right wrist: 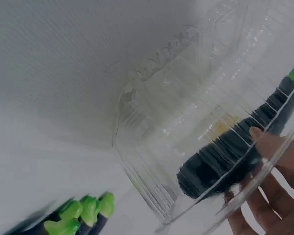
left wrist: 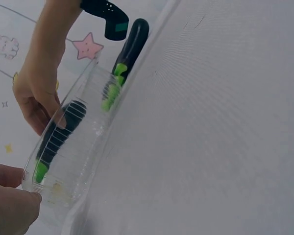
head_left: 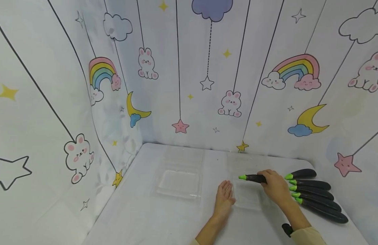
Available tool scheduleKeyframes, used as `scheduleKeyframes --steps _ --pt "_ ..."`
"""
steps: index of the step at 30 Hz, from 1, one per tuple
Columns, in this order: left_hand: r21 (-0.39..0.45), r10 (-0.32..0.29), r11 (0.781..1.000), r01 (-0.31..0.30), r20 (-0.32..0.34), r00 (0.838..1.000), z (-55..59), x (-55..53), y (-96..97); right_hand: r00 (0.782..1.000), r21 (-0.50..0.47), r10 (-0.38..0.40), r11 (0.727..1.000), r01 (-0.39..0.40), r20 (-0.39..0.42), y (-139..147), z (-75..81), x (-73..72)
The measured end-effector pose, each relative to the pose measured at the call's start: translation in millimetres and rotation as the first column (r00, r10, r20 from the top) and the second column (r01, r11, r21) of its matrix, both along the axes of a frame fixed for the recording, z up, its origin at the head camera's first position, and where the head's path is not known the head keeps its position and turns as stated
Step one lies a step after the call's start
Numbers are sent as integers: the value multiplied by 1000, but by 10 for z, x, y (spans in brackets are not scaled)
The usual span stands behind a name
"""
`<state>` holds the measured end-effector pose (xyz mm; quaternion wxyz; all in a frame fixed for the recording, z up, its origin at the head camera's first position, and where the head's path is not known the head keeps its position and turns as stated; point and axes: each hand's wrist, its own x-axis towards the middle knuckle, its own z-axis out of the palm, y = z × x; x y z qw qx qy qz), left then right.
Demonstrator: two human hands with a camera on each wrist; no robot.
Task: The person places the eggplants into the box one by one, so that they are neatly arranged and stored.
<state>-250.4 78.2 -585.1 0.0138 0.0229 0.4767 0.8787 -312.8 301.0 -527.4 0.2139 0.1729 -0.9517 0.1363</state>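
My right hand (head_left: pixel 275 186) holds a dark eggplant (head_left: pixel 255 178) with a green stem end over the right clear plastic box (head_left: pixel 247 201). Thumb and fingers are round the eggplant (right wrist: pixel 218 164) in the right wrist view, where the box's clear wall (right wrist: pixel 142 169) stands in front of it. At the left side of that box is my left hand (head_left: pixel 223 200). In the left wrist view, the left fingers (left wrist: pixel 12 208) pinch the edge of the clear box (left wrist: pixel 95 110). Several more eggplants (head_left: pixel 317 197) lie in a row right of the right hand.
Another clear plastic box (head_left: pixel 178 183) stands open at the left on the white table (head_left: pixel 136 211), its lid (head_left: pixel 183 156) folded back. A patterned curtain wall (head_left: pixel 164 102) rises behind the table and along its sides.
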Motion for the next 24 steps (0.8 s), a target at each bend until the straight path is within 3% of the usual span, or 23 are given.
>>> scheduleKeyframes --steps 18,24 --pt "20 19 1000 -19 1 1000 2 -6 -6 994 41 -53 998 49 100 -107 -173 -123" --pt "23 17 1000 -16 -13 1000 -11 -17 -6 993 40 -63 997 59 95 -111 -229 -135"
